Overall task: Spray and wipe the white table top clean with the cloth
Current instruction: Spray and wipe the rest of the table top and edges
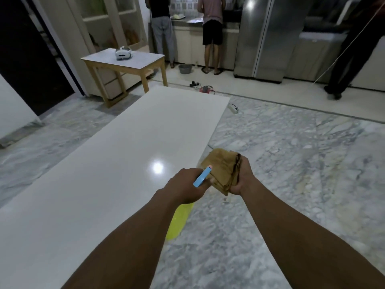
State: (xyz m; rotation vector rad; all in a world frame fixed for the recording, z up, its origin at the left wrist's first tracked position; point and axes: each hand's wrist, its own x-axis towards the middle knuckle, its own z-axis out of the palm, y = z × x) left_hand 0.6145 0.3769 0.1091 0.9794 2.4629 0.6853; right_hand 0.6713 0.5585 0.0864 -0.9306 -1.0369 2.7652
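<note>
The long white table top (116, 155) runs from the near left to the far middle, with a lamp glare on it. My left hand (185, 184) grips a spray bottle (179, 220) with a yellow-green body and a blue spray head; the nozzle points toward the cloth. My right hand (242, 178) holds a folded tan cloth (220, 170) just past the table's right edge, above the floor. Both hands are close together, and the blue nozzle nearly touches the cloth.
A grey marble floor (291, 163) lies to the right. A small wooden side table (145, 61) with a white headset stands beyond the far end. Two people stand at the kitchen counter, a third at the far right. A power strip (233, 107) and cables lie on the floor.
</note>
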